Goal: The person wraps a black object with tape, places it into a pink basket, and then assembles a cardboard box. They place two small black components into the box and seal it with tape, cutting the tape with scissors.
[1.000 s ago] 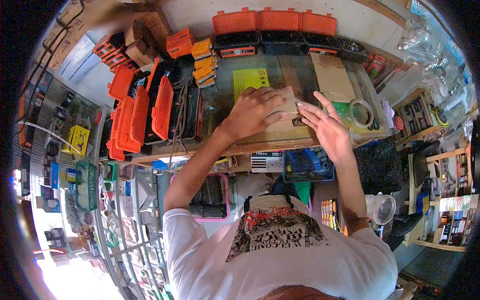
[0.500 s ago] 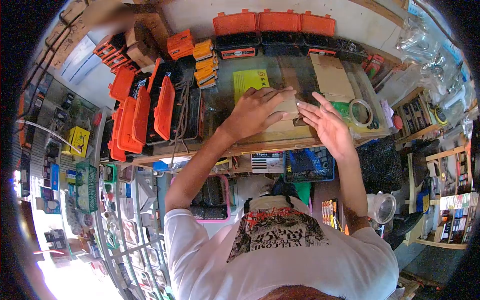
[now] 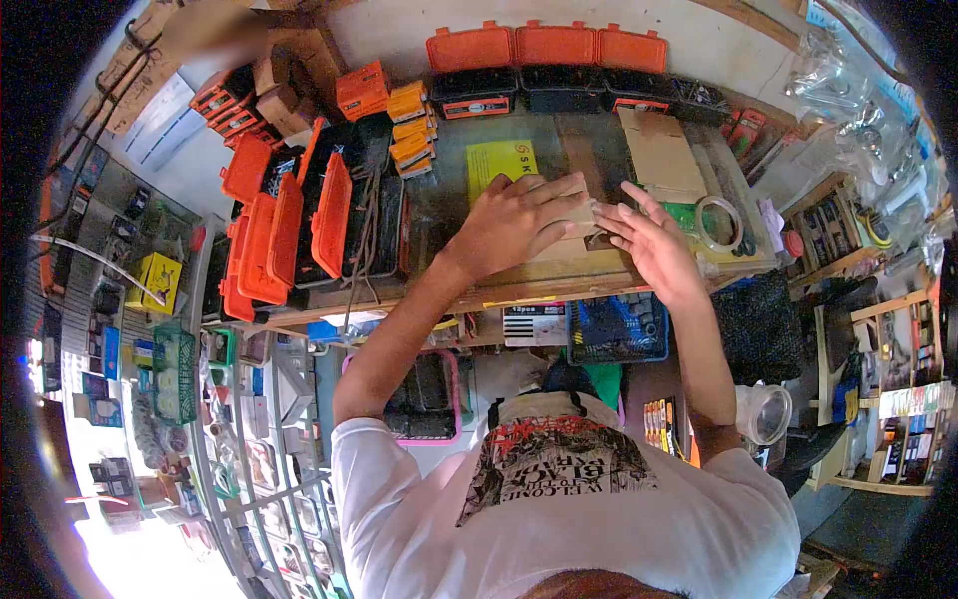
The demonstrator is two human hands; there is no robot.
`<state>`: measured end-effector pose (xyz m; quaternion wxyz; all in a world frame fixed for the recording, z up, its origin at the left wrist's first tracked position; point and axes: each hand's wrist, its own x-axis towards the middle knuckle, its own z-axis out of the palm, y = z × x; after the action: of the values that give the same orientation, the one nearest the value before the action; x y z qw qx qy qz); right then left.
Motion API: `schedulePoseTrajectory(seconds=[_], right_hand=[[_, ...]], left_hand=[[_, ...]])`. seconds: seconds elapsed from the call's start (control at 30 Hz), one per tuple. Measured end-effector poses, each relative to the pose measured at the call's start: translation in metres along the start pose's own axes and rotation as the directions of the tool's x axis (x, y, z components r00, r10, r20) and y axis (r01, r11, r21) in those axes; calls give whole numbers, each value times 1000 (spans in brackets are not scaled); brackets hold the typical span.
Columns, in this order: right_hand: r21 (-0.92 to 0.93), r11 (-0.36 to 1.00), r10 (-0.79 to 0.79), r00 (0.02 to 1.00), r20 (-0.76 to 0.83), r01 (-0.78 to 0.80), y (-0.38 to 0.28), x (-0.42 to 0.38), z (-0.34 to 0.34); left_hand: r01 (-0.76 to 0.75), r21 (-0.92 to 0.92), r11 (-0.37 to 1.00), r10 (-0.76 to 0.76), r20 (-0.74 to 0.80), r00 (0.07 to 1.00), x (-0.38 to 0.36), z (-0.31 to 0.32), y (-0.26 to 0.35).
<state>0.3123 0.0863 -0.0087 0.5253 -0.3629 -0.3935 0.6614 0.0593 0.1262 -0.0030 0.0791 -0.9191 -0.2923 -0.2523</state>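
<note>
A small tan cardboard box (image 3: 573,213) stands at the front part of the glass-topped counter (image 3: 479,275). My left hand (image 3: 511,222) is closed around it, with the fingers across its top and the thumb low on the near side. From the right, my right hand (image 3: 651,245) has its fingers stretched out and its fingertips at the box's right side. Behind my left hand lies a yellow printed packet (image 3: 502,162). A flat piece of cardboard (image 3: 662,155) lies beyond my right hand, with a roll of clear tape (image 3: 720,225) beside it.
Open orange-lidded toolboxes (image 3: 264,245) crowd the counter's left side, and several more (image 3: 554,50) line the back. Small orange boxes (image 3: 409,130) are stacked between them. Under the counter sits a blue basket (image 3: 617,331). Shelves with goods (image 3: 903,419) stand at the right.
The fingers of my right hand have shifted slightly beside the box. My left hand keeps its hold, and the box stays in nearly the same place.
</note>
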Motion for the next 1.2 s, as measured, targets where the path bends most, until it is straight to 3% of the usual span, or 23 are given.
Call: schedulePoseTrajectory(seconds=[0.23, 0.33, 0.43, 0.53, 0.63, 0.83, 0.93, 1.17, 1.2], right_hand=[[-274, 956, -180, 951, -253, 108, 11, 14, 26], [-311, 925, -305, 916, -261, 219, 28, 23, 23], [-259, 931, -329, 898, -291, 258, 36, 26, 26], [-366, 906, -328, 898, -293, 212, 37, 27, 27], [-361, 909, -303, 926, -225, 209, 43, 36, 18], [-447, 887, -220, 955, -199, 112, 30, 36, 26], [-468, 852, -295, 954, -57, 235, 38, 44, 15], [-638, 729, -280, 959, 55, 249, 35, 51, 8], [-674, 642, -377, 916, 138, 366, 35, 51, 10]], left_hand=[[-20, 99, 995, 25, -46, 999, 1, 1, 3], [-11, 112, 994, 15, -33, 999, 0, -1, 4], [-5, 111, 994, 5, 1, 1000, 0, -1, 3], [-9, 127, 992, 10, -3, 1000, 0, 0, 4], [73, 50, 996, -81, 172, 982, 2, -5, 6], [41, 32, 999, -46, 168, 985, 2, -8, 5], [-9, 138, 990, 3, 46, 999, 2, -4, 5], [-9, 144, 990, -4, 93, 996, 0, -2, 2], [-23, 159, 987, 11, 79, 997, 0, 1, 1]])
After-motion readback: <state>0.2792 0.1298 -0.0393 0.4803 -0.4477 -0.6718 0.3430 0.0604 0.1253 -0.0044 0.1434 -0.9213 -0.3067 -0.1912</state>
